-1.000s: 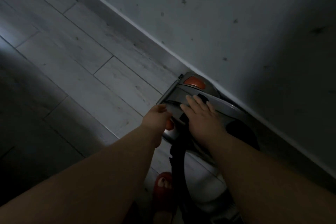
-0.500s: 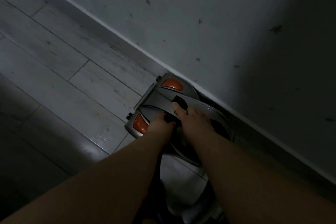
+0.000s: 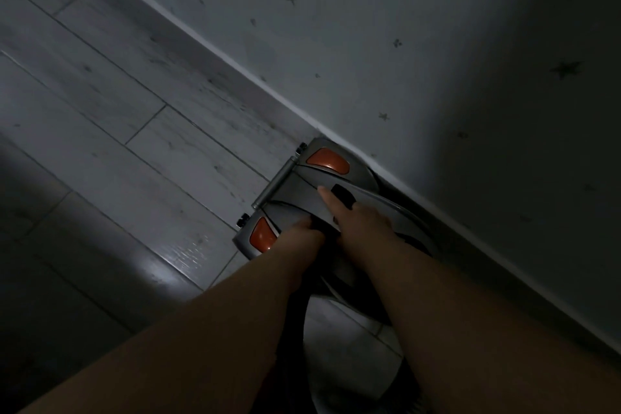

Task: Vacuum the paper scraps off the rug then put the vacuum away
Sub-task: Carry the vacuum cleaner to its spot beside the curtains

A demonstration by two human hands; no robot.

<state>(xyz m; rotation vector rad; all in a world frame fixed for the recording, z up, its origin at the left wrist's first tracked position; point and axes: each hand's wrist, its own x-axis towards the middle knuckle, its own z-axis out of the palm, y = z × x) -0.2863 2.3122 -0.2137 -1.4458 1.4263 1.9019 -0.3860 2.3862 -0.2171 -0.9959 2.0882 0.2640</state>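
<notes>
A grey canister vacuum (image 3: pixel 302 185) with two orange pedals sits on the floor against the wall's skirting board. My right hand (image 3: pixel 356 212) lies on top of its grey carry handle, fingers wrapped over it beside a black button. My left hand (image 3: pixel 299 232) is curled at the near side of the body, next to the lower orange pedal, fingers tucked under the handle area. A dark hose (image 3: pixel 292 329) runs down from the vacuum between my forearms. The room is dim and the far side of the vacuum is in shadow.
Grey wood-look floorboards (image 3: pixel 134 111) spread to the left. A pale wall (image 3: pixel 403 44) with small dark star marks runs diagonally on the right, ending in a skirting board (image 3: pixel 235 60). Something pale (image 3: pixel 353 339) lies on the floor below the vacuum.
The vacuum has shifted closer to the skirting board. My right hand has closed over the handle, and my left hand has slid down beside the lower orange pedal.
</notes>
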